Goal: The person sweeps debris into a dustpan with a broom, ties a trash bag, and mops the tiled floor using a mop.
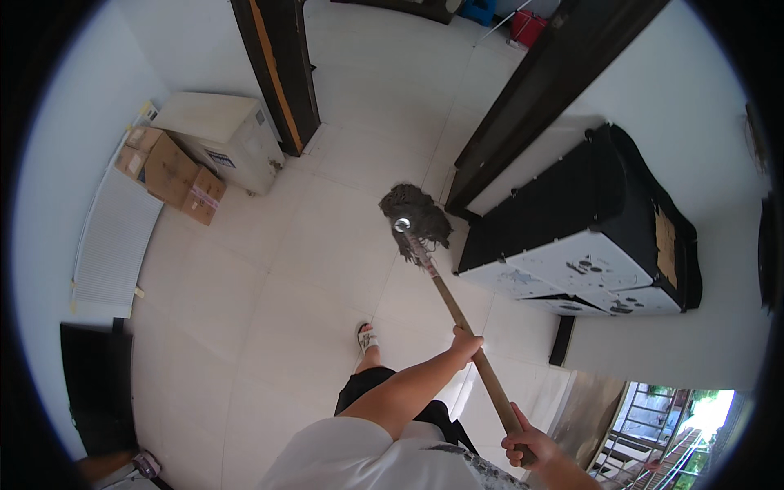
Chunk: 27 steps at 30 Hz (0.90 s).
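A string mop with a wooden handle [450, 303] slants across the view from lower right to upper middle. Its dark grey mop head [422, 211], with a round metal fitting, rests on the tiled floor [245, 294] close to the foot of a dark door frame. Partway up the handle, my left hand [468, 344] grips the wood. My right hand [525, 442] is wrapped around the handle near its top end, beside my body. Below my left arm, one of my feet shows in a light slide sandal [367, 338].
A black storage cabinet with white printed panels [582, 263] stands on the right, near the door frame [545, 92]. Cardboard boxes [171, 171] and a cream-coloured appliance [226, 135] occupy the left wall. Below them are a white ribbed panel [116, 239] and a black flat panel [98, 386].
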{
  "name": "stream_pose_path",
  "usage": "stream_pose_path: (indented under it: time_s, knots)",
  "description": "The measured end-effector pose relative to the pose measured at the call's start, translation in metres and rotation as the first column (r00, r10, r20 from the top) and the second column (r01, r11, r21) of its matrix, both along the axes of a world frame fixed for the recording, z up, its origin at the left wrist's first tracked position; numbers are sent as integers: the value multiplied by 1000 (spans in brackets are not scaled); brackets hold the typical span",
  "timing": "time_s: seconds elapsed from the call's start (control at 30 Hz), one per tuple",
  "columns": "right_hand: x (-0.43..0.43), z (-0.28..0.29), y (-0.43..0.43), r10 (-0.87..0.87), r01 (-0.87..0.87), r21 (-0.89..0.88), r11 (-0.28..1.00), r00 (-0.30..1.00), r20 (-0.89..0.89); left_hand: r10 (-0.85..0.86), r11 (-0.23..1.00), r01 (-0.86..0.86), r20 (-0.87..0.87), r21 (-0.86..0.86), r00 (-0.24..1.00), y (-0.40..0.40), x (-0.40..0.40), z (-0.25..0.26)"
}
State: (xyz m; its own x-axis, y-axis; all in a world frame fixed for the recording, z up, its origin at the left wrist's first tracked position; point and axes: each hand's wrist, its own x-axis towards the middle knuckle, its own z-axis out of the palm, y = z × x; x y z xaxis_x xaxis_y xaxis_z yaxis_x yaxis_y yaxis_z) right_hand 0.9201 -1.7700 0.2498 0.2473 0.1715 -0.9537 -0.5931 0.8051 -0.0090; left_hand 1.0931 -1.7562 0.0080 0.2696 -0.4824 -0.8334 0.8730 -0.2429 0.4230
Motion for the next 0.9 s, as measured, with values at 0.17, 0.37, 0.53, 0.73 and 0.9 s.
stream_pose_path:
  time_s: [0.17,0.37,0.53,0.73,0.9]
  knots:
    - [96,-3,-10,216,-216,14,976,976,30,139,990,-139,-31,-14,990,29,89,-5]
    - [172,-18,-23,475,-480,55,876,876,87,349,937,-349,-91,16,933,71,153,-11]
    - [223,-16,-36,693,-697,-13,717,711,120,372,924,-382,-212,-6,904,106,178,-25]
    - [256,1,-75,828,-814,-162,558,559,45,307,935,-350,-362,-59,880,92,191,-20]
    - [272,1,-122,714,-705,-134,697,699,36,212,962,-261,-379,-82,901,45,218,-19]
